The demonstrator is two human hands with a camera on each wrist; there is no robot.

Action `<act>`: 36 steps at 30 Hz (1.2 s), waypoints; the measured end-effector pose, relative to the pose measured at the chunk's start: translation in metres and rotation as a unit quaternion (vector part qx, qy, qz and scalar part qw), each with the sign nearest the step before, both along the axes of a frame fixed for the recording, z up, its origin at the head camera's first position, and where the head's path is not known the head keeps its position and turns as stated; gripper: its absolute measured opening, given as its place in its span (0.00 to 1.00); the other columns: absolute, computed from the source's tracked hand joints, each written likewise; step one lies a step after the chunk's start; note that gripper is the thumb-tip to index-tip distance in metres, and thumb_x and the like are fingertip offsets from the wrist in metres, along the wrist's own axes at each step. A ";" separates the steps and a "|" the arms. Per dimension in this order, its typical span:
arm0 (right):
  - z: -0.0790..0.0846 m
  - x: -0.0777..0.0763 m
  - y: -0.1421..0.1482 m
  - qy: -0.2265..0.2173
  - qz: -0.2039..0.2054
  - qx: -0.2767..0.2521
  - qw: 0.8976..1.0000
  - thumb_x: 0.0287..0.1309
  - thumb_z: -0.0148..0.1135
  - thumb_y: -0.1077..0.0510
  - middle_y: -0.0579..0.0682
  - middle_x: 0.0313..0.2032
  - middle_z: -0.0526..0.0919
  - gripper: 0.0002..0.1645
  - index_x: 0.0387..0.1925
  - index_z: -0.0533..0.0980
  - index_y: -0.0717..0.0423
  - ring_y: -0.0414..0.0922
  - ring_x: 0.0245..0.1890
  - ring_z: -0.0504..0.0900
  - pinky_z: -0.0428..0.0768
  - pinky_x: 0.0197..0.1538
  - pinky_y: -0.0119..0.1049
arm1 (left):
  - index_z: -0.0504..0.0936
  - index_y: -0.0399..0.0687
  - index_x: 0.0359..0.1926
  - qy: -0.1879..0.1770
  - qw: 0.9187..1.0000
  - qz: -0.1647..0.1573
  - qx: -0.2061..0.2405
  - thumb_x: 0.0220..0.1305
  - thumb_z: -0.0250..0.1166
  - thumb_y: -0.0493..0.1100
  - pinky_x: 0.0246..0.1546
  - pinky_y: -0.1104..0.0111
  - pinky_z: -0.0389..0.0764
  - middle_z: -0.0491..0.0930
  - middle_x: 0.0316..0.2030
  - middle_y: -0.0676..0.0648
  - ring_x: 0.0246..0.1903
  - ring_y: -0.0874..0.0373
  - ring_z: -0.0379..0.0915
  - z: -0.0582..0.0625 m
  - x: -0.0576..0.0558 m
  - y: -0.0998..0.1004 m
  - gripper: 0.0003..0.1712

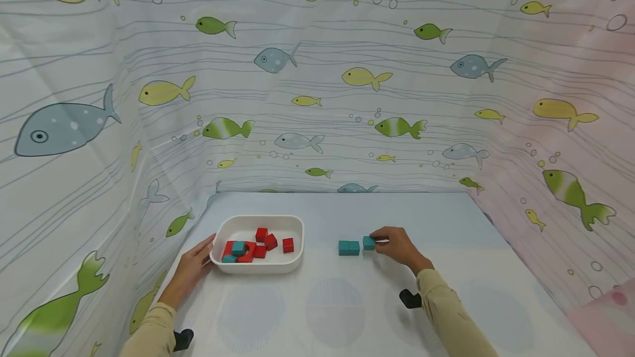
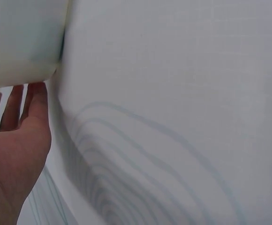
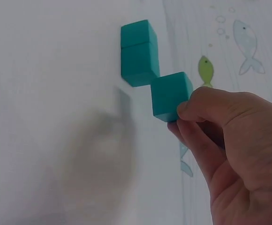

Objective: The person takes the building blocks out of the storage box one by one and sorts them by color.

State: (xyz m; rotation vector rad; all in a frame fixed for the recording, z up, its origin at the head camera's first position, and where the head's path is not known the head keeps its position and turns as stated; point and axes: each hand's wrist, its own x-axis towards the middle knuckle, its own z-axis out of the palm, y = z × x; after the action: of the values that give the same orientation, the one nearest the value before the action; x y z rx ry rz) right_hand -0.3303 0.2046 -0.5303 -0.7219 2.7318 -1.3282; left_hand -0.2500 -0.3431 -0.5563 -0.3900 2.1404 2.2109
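Observation:
My right hand pinches a teal cube between thumb and fingers, just right of two more teal cubes standing side by side on the table. In the right wrist view the held cube's shadow falls on the tabletop, apart from the cube. My left hand is at the left end of a white tub, its extended fingers touching the outer wall under the rim. Inside the tub lie several red blocks, a red piece with a curved cutout and two teal blocks.
The white table has faint round patterns on its cover. Fish-printed curtains enclose it at the back and both sides. A dark wrist-worn piece sticks out by the right sleeve, another by the left sleeve.

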 end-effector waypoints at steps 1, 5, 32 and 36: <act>-0.002 0.000 0.001 -0.002 0.000 0.003 1.000 0.54 0.65 0.70 0.56 0.47 0.83 0.18 0.49 0.81 0.64 0.51 0.47 0.83 0.84 0.47 0.36 | 0.52 0.47 0.76 -0.001 1.000 0.000 -0.002 0.78 0.47 0.47 0.67 0.55 0.61 0.45 0.76 0.43 0.72 0.46 0.46 0.001 0.000 0.000 0.31; -0.012 -0.002 0.002 -0.005 0.003 0.003 1.000 0.54 0.65 0.71 0.55 0.47 0.84 0.18 0.48 0.82 0.63 0.50 0.47 0.84 0.84 0.46 0.34 | 0.52 0.47 0.76 -0.002 1.000 0.001 -0.005 0.78 0.47 0.47 0.67 0.55 0.60 0.45 0.76 0.43 0.72 0.45 0.45 0.002 0.000 0.000 0.31; -0.029 -0.008 -0.011 -0.017 -0.024 0.017 0.999 0.52 0.66 0.69 0.52 0.46 0.84 0.18 0.47 0.83 0.61 0.49 0.45 0.84 0.84 0.47 0.39 | 0.52 0.47 0.76 0.006 1.000 0.003 0.005 0.78 0.47 0.47 0.67 0.56 0.61 0.45 0.76 0.44 0.72 0.46 0.46 0.003 0.002 0.001 0.31; -0.029 -0.007 -0.012 -0.024 -0.020 0.012 0.999 0.51 0.68 0.69 0.55 0.48 0.83 0.21 0.50 0.81 0.62 0.51 0.47 0.84 0.84 0.48 0.40 | 0.52 0.48 0.76 0.005 1.000 0.002 -0.001 0.78 0.47 0.47 0.67 0.55 0.61 0.45 0.76 0.44 0.72 0.46 0.45 0.003 0.002 0.000 0.31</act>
State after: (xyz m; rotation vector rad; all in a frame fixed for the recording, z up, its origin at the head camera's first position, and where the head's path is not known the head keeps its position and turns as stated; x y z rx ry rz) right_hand -0.3375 0.1926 -0.5589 -0.6285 2.7323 -1.3007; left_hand -0.2477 -0.3426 -0.5537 -0.3826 2.1489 2.2178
